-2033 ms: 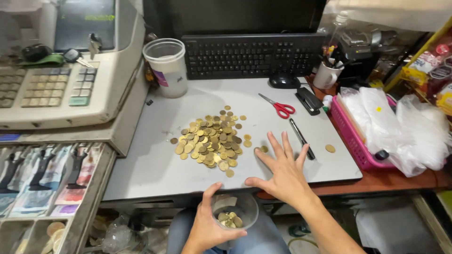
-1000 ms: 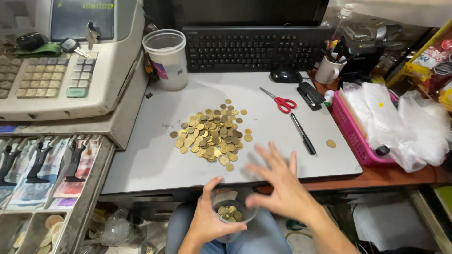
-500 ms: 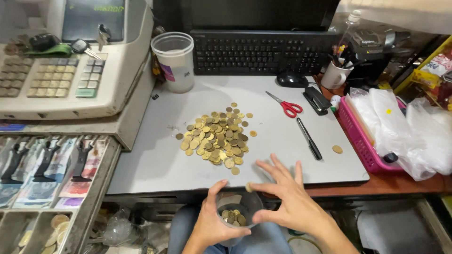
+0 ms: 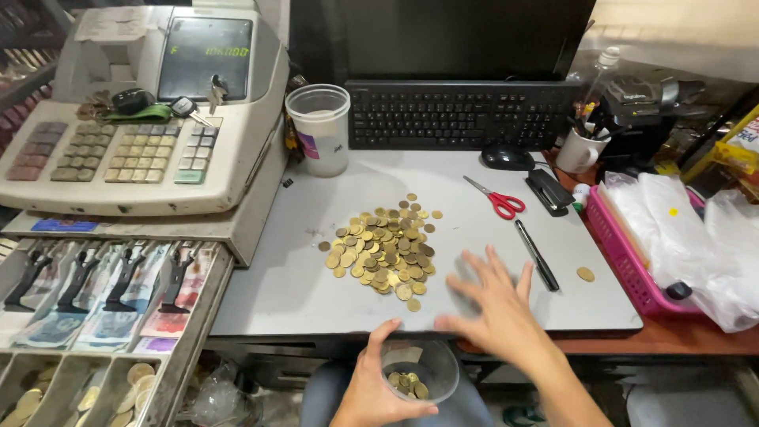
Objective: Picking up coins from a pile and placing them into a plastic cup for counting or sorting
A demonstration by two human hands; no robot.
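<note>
Gripping clear plastic cup [image 4: 419, 372], round brass coins [image 4: 383, 249] heaped

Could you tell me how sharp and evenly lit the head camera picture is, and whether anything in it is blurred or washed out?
Head view: the coin pile and scissors are sharp under even overhead light; the right hand is slightly motion-blurred at the fingers; the plastic bags on the right are bright, nearly washed out; the monitor at the top is dark; wide-angle bending shows at the cash register edge.
</note>
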